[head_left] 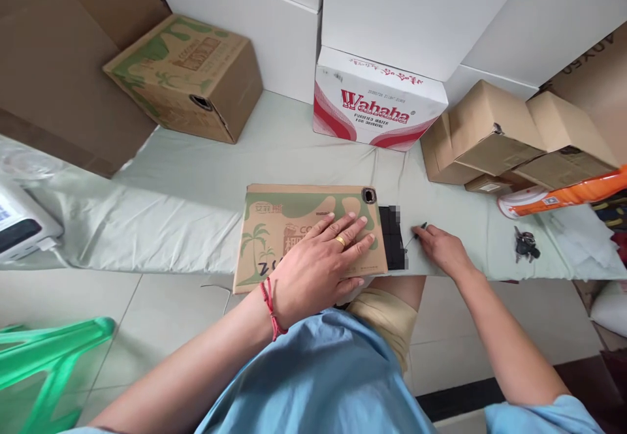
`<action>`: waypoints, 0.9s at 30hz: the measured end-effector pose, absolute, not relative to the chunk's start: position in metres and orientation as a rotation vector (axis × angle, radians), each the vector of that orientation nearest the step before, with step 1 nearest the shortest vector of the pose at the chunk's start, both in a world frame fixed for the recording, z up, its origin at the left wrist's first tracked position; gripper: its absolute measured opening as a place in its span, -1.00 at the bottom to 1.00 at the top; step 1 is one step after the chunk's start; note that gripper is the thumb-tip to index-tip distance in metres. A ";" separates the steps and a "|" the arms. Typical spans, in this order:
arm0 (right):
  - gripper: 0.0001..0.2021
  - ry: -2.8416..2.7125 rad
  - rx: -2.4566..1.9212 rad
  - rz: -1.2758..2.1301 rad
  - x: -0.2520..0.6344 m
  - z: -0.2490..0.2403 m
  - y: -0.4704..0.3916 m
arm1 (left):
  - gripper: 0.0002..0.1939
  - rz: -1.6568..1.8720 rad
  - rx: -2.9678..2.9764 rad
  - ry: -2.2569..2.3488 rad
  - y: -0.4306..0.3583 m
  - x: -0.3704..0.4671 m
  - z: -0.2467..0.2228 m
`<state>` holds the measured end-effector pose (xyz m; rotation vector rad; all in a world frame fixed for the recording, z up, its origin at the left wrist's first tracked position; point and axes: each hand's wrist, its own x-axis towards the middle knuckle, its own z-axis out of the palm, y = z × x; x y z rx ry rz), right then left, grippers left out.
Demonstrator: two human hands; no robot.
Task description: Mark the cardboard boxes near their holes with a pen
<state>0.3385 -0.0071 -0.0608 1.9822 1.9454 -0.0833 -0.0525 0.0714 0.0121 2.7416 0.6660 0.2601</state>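
Note:
A brown cardboard box [264, 212] with green palm-tree and coconut print lies at the near edge of the covered table. My left hand [326, 258] rests flat on its top, fingers stretched and a little apart. Partly under or against the box's right side, a flat black thing [392, 238] shows; part of it is blurred out. Just right of that, my right hand [443, 248] is closed in a pinch on a small dark thin thing [420, 229]. A fine line runs from there toward the black thing. I cannot tell its kind.
Behind stand a white and red Wahaha water box [377, 104], a second coconut box [196, 75] and several plain brown boxes [494, 127]. An orange and white tube-like pack [563, 192] and keys [526, 245] lie right. A white device [24, 218] and green stool [53, 362] are left.

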 end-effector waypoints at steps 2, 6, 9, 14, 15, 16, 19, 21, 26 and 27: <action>-0.50 1.935 1.941 -0.105 0.339 -0.059 -0.009 | -0.22 0.267 2.739 0.660 0.072 -0.053 0.011; -0.61 1.906 1.961 -0.107 0.344 -0.057 -0.014 | -0.19 0.275 2.722 0.651 0.073 -0.053 0.011; -0.72 1.890 1.990 -0.093 0.350 -0.054 -0.022 | -0.12 0.273 2.706 0.680 0.072 -0.052 0.011; -0.83 1.850 2.492 0.131 0.356 -0.042 -0.036 | -0.12 0.296 2.690 0.705 0.071 -0.050 0.012; -0.86 1.846 2.719 0.174 0.351 -0.038 -0.036 | -0.12 0.302 2.689 0.706 0.071 -0.050 0.012; -0.88 1.845 2.961 0.190 0.344 -0.033 -0.034 | -0.13 0.307 2.689 0.708 0.071 -0.051 0.012; -0.80 1.919 3.637 -0.008 0.302 -0.016 -0.017 | -0.16 0.312 2.696 0.709 0.071 -0.052 0.013; -0.72 2.040 3.955 -0.422 0.265 -0.001 0.003 | -0.16 0.299 2.708 0.711 0.070 -0.052 0.015; -0.69 2.153 3.652 -1.786 0.183 0.034 0.051 | -0.12 0.247 2.774 0.850 0.064 -0.049 0.022; -0.68 2.159 3.546 -1.948 0.173 0.037 0.059 | -0.12 0.242 2.783 0.878 0.063 -0.048 0.023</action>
